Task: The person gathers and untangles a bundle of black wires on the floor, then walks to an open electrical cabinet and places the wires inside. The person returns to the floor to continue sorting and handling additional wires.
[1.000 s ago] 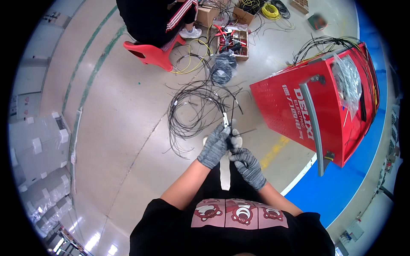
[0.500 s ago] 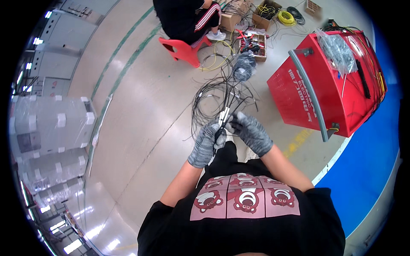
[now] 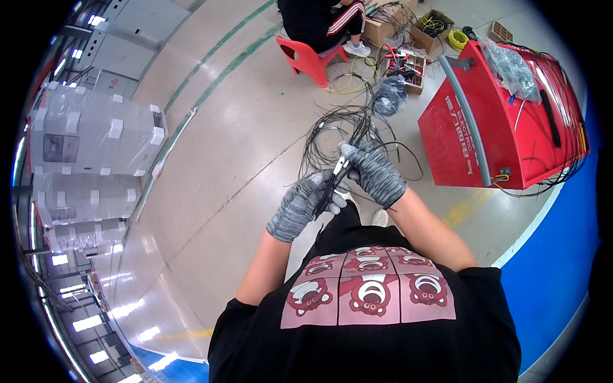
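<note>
Gloved hands on a black wire bundle, left of the red cart (image 3: 504,121)

Left hand (image 3: 300,207) closed around black wires (image 3: 335,182); right hand (image 3: 377,172) pinches the same bundle just above it. Loose coils (image 3: 338,127) lie on floor beyond, towards red stool (image 3: 306,57)

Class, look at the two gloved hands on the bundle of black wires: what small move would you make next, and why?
Probably slide the right hand further along the bundle of thin black wires to draw it straight. The left hand already grips the bundle lower down, both grey knitted gloves are closed on it, and beyond the right hand the wires fan into loose tangled loops on the pale floor.
</note>
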Demonstrator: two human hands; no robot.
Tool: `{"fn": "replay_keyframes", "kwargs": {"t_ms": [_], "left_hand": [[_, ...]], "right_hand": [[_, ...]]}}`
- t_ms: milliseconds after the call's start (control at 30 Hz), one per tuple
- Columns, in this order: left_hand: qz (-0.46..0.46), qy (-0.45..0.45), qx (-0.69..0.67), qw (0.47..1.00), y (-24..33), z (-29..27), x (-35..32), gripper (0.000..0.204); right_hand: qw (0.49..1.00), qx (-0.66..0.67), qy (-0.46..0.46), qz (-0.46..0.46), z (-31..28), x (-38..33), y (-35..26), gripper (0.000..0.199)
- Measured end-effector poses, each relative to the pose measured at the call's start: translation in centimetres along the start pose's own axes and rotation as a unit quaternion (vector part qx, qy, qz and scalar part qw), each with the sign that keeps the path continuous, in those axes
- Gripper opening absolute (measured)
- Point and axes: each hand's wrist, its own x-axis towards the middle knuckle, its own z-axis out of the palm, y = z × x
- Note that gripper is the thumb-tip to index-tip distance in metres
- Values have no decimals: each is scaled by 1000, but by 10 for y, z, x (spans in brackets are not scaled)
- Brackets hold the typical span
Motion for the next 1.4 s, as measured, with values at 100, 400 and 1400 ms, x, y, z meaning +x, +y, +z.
{"fn": "replay_keyframes", "kwargs": {"t_ms": [100,400,1400], "left_hand": [[13,51,77,996,8,13,-18,47],[7,139,290,947,4,29,-18,27],[190,185,88,960,86,-19,-24,19]], "right_hand": [[1000,19,-4,-18,2,-7,-2,15],[995,-76,2,-65,5,-14,7,19],[727,-507,456,-80,-352,-149,171,16]]}}
